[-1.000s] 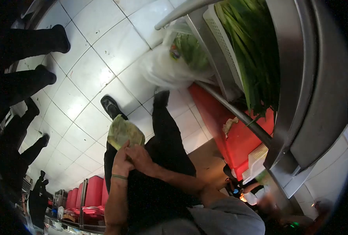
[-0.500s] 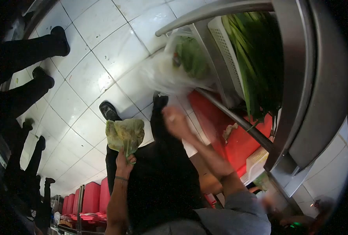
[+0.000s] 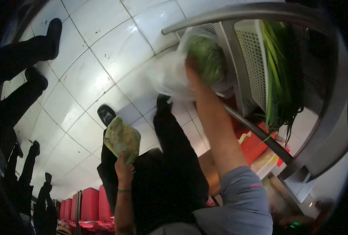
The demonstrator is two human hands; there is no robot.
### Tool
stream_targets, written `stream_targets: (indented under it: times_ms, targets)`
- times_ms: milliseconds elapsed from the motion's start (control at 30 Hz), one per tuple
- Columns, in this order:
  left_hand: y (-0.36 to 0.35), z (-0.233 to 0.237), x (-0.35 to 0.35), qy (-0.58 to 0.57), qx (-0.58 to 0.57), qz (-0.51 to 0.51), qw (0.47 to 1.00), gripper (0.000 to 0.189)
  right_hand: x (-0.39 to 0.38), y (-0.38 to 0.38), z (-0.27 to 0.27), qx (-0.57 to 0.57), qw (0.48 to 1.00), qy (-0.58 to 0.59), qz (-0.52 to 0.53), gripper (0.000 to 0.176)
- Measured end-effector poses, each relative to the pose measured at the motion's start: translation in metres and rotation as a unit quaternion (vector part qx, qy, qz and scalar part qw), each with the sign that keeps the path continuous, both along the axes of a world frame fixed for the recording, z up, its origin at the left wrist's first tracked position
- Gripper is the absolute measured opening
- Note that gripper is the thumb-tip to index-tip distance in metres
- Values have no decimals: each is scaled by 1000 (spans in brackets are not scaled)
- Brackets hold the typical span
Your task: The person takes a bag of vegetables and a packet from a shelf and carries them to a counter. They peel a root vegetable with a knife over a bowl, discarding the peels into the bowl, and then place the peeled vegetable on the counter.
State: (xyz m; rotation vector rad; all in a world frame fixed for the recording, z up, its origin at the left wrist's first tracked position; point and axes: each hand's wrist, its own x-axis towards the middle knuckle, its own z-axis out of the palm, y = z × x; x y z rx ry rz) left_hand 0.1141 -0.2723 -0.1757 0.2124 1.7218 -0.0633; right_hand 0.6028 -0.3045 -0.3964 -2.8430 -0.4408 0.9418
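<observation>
Low in front of my body, my left hand (image 3: 124, 168) is closed around the gathered end of a yellowish-green plastic bag (image 3: 122, 139). The bag looks crumpled and full, and its contents are hidden. My right arm stretches up and away to a clear plastic bag (image 3: 170, 74) by the metal rack. Inside it shows a leafy green vegetable (image 3: 209, 58). My right hand (image 3: 192, 67) is at the near side of those leaves, its fingers blurred and partly hidden.
A white perforated basket (image 3: 252, 58) of long green stalks (image 3: 278, 78) stands in the metal rack (image 3: 229, 47). Below it is a red surface (image 3: 256, 147). People in black trousers and shoes (image 3: 53, 37) stand on the white tiles at left. Red chairs (image 3: 90, 203) line the lower left.
My right hand has moved up and forward from near my knee to the leaves in the clear bag. The yellowish-green bag in my left hand has tilted and shifted slightly.
</observation>
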Motion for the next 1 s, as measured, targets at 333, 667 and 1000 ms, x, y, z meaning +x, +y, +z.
stream_targets:
  times_ms: [333,667,1000]
  targets:
    - [18,5,30,-11,56,-26,998,32,67,-14,41,134,956,-46,-256,50]
    - [25,-1,43,21,65,-32,997,34,95,-7,-8,158,965,-82,-192,52]
    - [25,1,51,-7,64,-86,994,33,96,12,-8,46,994,-96,-32,50]
